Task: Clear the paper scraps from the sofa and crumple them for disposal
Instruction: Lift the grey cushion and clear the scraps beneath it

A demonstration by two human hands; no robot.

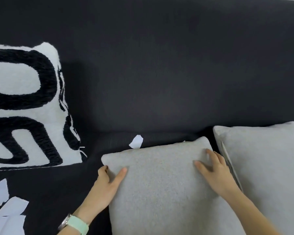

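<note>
A small white paper scrap point(136, 141) lies on the dark sofa seat point(58, 184) just behind a grey cushion point(159, 184). Several more white scraps point(6, 211) are piled at the bottom left of the seat. My left hand point(107, 182) grips the grey cushion's left edge, thumb on top and fingers tucked under it. My right hand point(214, 168) rests flat on the cushion's upper right part, fingers spread, and looks slightly blurred.
A white cushion with thick black lettering point(24, 106) leans against the sofa back point(159, 65) at the left. A second grey cushion point(265, 167) sits at the right, touching the first one.
</note>
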